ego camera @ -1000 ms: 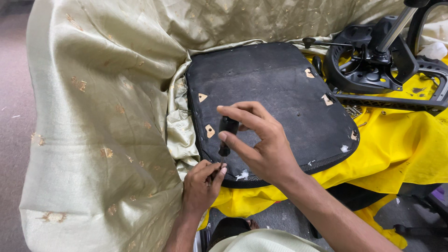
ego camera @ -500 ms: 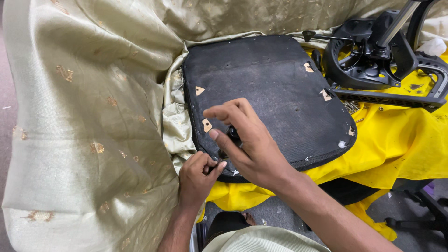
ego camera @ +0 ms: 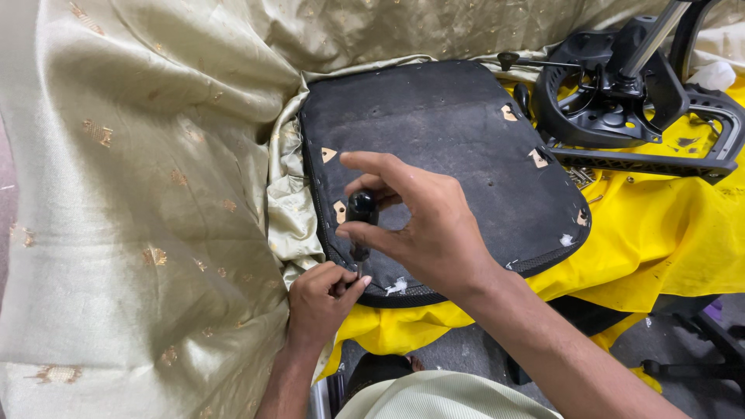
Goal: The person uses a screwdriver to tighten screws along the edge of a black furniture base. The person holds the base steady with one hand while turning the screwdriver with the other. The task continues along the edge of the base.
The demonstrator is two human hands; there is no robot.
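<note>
The right hand [ego camera: 434, 225] holds a black-handled screwdriver [ego camera: 361, 225] upright, its fingers [ego camera: 372, 164] curled closed around the rounded top of the handle. The tip goes down at the near left edge of the black seat pan [ego camera: 458, 132], which lies upside down in the middle of the scene. The left hand [ego camera: 320, 299] is just below, fingers pinched tight at the tip and on the seat edge; I cannot tell if it holds a small fastener there.

The pale gold fabric [ego camera: 140, 194] covers the left side and is bunched along the left edge of the seat. A yellow cloth [ego camera: 667, 233] lies under the seat on the right, and a black chair mechanism [ego camera: 621, 93] rests at the far right.

To do this step well, I think the tool should stay straight over the point, with steady downward pressure from the palm. The left fingers should guide the tip but stay clear of it, because a slip could hurt them or tear the fabric.
</note>
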